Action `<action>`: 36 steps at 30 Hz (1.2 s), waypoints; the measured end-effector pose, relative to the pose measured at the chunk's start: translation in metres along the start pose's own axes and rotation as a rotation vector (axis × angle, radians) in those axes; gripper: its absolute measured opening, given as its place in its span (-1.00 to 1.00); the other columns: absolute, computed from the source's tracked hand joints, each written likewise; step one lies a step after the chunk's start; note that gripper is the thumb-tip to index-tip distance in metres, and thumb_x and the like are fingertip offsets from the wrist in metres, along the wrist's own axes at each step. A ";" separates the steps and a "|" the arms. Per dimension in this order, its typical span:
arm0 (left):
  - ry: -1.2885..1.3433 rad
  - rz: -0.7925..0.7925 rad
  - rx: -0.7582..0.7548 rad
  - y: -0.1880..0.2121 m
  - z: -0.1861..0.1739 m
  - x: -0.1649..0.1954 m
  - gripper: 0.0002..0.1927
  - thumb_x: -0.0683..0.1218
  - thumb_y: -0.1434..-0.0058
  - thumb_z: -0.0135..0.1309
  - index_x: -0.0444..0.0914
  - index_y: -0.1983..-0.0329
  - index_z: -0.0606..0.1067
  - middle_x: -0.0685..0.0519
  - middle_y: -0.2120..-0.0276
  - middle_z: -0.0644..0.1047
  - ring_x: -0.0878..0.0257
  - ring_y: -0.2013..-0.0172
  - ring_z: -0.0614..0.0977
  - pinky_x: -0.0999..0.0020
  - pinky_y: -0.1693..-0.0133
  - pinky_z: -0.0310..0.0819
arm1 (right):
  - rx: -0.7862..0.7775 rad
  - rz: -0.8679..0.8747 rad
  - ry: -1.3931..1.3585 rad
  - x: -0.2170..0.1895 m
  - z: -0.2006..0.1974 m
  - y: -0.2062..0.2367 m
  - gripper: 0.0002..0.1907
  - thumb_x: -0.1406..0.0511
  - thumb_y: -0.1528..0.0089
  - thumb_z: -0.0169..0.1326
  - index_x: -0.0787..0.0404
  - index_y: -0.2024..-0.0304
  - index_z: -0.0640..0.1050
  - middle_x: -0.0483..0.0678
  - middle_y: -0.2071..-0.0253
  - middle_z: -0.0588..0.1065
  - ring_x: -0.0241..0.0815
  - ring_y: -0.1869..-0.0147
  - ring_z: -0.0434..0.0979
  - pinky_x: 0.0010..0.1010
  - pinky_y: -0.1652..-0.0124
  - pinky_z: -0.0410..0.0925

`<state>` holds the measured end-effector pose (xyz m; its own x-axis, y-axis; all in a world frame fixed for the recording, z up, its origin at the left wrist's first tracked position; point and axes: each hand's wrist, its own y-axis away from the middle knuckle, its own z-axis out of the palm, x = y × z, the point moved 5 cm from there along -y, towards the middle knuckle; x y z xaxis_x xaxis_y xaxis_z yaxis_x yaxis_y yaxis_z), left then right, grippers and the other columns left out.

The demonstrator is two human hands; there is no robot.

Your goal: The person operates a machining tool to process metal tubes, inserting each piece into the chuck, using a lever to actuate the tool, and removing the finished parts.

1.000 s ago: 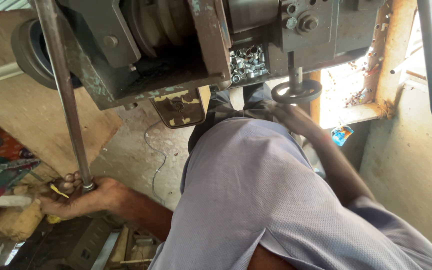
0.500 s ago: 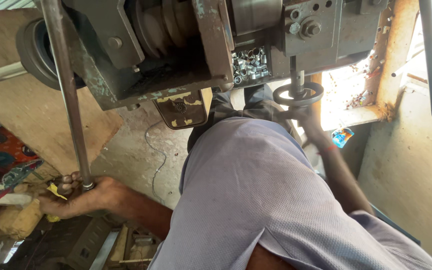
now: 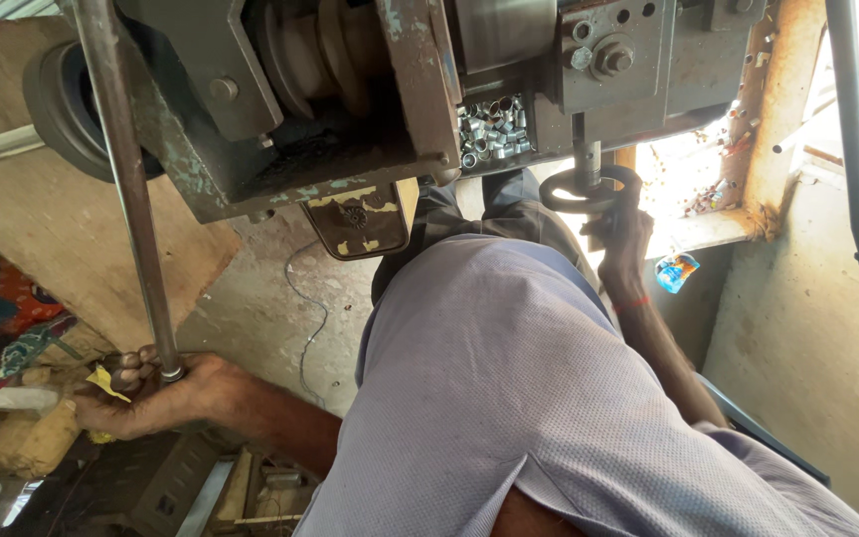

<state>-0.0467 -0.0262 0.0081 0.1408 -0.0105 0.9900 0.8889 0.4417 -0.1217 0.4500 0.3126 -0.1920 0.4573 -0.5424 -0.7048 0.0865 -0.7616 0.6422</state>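
Clenched around the lower end of a long steel bar point(image 3: 131, 199), the left hand point(image 3: 156, 398) has its grip closed tight, fingers point(image 3: 131, 360) wrapped where the bar ends, with a scrap of yellow material point(image 3: 106, 383) pinched under them. The bar slants up from that hand, past a dark pulley wheel point(image 3: 62, 109), to the top of the picture in front of the grey machine body point(image 3: 370, 109). The right hand point(image 3: 623, 234) reaches up on the far side of the lilac shirt point(image 3: 529, 398) and grasps the black handwheel point(image 3: 589, 189) on its short spindle, fingers curled on the rim's near side.

Just above that wheel sits a pocket full of small cut metal sleeves point(image 3: 494, 124), loose and heaped. A jolt to the machine could likely shake some out onto the wrist below. The left grip sits at the very tip of the bar, so a slip there, helped by the yellow scrap between palm and steel, could let the bar swing free toward the concrete floor point(image 3: 280, 308). Both arms are stretched wide apart, which probably leaves little leverage to recover either hold.
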 end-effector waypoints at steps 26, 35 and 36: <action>0.016 -0.014 -0.128 0.002 0.003 -0.002 -0.62 0.18 -0.33 -0.01 -0.21 0.39 0.41 0.13 0.55 0.40 0.35 0.56 0.47 0.48 0.51 0.37 | 0.076 0.118 0.103 0.033 -0.015 -0.012 -0.30 -0.21 -0.46 -0.36 0.18 0.39 0.40 -0.13 0.56 0.27 -0.32 0.51 0.17 -0.44 0.53 0.10; 0.080 -0.007 -0.172 0.000 0.001 -0.003 -0.65 0.16 -0.34 0.03 -0.21 0.31 0.41 0.12 0.49 0.41 0.34 0.49 0.49 0.47 0.46 0.38 | -0.211 0.024 0.319 0.034 0.007 -0.047 -0.47 0.03 -0.35 -0.04 0.36 -0.07 0.54 0.15 0.11 0.57 -0.04 0.05 0.59 -0.15 0.14 0.47; 0.036 0.023 -0.181 0.001 0.000 -0.002 -0.64 0.17 -0.34 0.02 -0.21 0.30 0.41 0.12 0.49 0.42 0.35 0.49 0.50 0.48 0.47 0.38 | -0.172 0.172 0.503 0.035 -0.014 -0.045 -0.46 0.01 -0.39 -0.13 0.29 -0.13 0.57 0.14 0.09 0.60 -0.03 0.01 0.61 -0.11 0.06 0.45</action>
<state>-0.0462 -0.0260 0.0056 0.1746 -0.0359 0.9840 0.9486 0.2739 -0.1584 0.4750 0.3328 -0.2415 0.8401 -0.3854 -0.3816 0.0969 -0.5856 0.8048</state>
